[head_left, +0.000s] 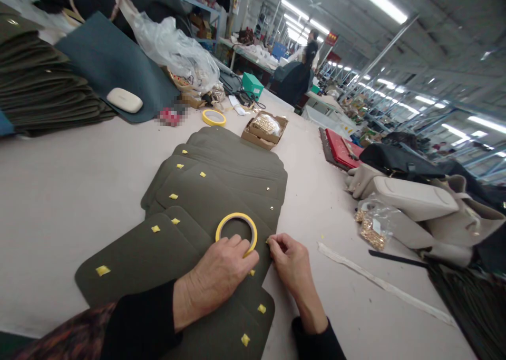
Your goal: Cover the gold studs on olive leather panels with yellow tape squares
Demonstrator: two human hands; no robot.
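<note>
My left hand is closed round the lower side of a roll of yellow tape, which stands out over the olive-green panels. To its right, my right hand pinches with thumb and forefinger at a tiny yellowish scrap, apparently a bit of tape, by the panels' edge. Beneath both hands lie several overlapping olive-green panels with rounded corners. Small yellow tape pieces are stuck on them in places, and two small metal studs show on an upper panel.
A second yellow tape roll and a cardboard box of gold-coloured hardware lie beyond the panels. Stacked olive pieces stand at left. At right are beige bags, a bag of gold fittings and a pale strip.
</note>
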